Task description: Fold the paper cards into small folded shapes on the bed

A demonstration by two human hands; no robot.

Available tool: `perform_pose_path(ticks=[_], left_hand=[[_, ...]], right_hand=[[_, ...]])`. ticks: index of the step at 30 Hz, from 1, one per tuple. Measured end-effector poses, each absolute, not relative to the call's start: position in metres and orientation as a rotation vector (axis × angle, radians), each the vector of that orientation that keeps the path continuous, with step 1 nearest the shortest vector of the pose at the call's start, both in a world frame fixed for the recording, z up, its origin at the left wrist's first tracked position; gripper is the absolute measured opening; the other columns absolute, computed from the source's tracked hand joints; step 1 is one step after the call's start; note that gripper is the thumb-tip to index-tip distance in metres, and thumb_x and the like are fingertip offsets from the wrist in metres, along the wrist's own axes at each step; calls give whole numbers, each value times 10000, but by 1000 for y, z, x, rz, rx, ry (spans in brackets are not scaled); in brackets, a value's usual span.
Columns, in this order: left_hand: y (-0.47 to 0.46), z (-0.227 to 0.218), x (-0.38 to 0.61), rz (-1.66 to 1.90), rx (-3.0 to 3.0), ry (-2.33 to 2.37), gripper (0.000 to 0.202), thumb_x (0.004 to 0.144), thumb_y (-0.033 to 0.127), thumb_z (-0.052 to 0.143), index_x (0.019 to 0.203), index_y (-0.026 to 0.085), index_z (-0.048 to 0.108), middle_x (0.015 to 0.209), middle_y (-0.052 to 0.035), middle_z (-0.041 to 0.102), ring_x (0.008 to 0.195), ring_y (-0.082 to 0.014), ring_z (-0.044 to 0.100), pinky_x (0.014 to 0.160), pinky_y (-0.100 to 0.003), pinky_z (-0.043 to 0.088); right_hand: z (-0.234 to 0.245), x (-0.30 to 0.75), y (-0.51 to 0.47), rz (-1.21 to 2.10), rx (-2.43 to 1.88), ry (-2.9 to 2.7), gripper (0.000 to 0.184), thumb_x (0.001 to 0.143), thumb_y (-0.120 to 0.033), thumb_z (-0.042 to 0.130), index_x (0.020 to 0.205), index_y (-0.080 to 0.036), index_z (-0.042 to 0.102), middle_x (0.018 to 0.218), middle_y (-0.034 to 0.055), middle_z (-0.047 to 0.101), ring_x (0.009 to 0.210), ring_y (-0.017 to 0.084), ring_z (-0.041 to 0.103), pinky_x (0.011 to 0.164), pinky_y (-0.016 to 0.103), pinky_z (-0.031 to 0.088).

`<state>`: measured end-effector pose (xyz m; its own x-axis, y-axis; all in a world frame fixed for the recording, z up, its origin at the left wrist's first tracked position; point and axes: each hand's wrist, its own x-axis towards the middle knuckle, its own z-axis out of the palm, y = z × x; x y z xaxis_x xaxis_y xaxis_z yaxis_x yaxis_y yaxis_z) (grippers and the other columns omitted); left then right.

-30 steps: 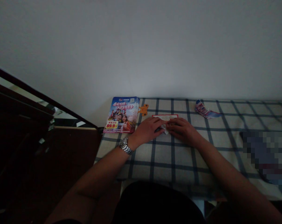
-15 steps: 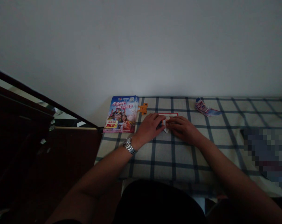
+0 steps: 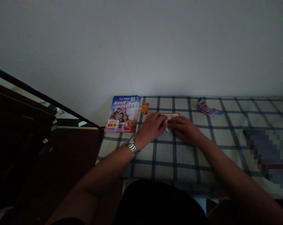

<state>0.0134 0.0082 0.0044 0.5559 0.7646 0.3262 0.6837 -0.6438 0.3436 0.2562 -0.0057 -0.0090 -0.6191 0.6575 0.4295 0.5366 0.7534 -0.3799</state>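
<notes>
both hands have slid a touch toward 12 o'clock since a moment ago. head view: left hand [image 3: 152,127] and right hand [image 3: 184,129] pinch the red-edged paper [image 3: 170,117] on the checked cloth [image 3: 164,156], flyer stack [image 3: 122,113] at 9 o'clock.

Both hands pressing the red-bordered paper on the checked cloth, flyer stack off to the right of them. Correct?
Not quite. The head view shows the flyer stack left of the hands, beside the left hand. The right hand joins it on the red-bordered paper on the checked cloth.
</notes>
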Motion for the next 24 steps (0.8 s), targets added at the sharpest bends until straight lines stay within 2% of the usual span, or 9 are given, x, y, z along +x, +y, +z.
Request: perform_pose_path(ticks=[7, 14, 19, 24], left_hand=[[8, 3, 16, 709, 2602, 1276, 307, 980, 283, 651, 1274, 219, 592, 1197, -87, 594, 1105, -268, 575, 987, -445, 505], [8, 4, 17, 736, 2583, 1290, 164, 992, 301, 640, 1125, 205, 628, 1153, -80, 584, 1080, -257, 578, 973, -434, 522], [9, 3, 14, 730, 2594, 1223, 207, 980, 325, 688, 1149, 208, 660, 1189, -79, 583, 1116, -258, 573, 992, -427, 528], [9, 4, 11, 729, 2613, 1187, 202, 995, 347, 679, 1136, 203, 682, 1181, -73, 594, 1109, -249, 585, 994, -420, 534]], right_hand=[[-8, 256, -6, 285, -896, -2396, 362, 933, -109, 606, 1233, -265, 735, 1287, 90, 728, 1219, 302, 650, 1065, 547, 538], [-8, 256, -5, 296, -885, -2385, 347, 940, -122, 610, 1230, -268, 732, 1286, 88, 733, 1198, 297, 663, 1047, 545, 549], [-7, 255, -6, 306, -896, -2378, 343, 949, -101, 600, 1231, -254, 719, 1263, 75, 746, 1211, 285, 660, 1066, 529, 543], [-8, 254, -5, 237, -897, -2409, 312, 972, -148, 604, 1246, -242, 718, 1285, 98, 729, 1196, 302, 657, 1042, 544, 551]])
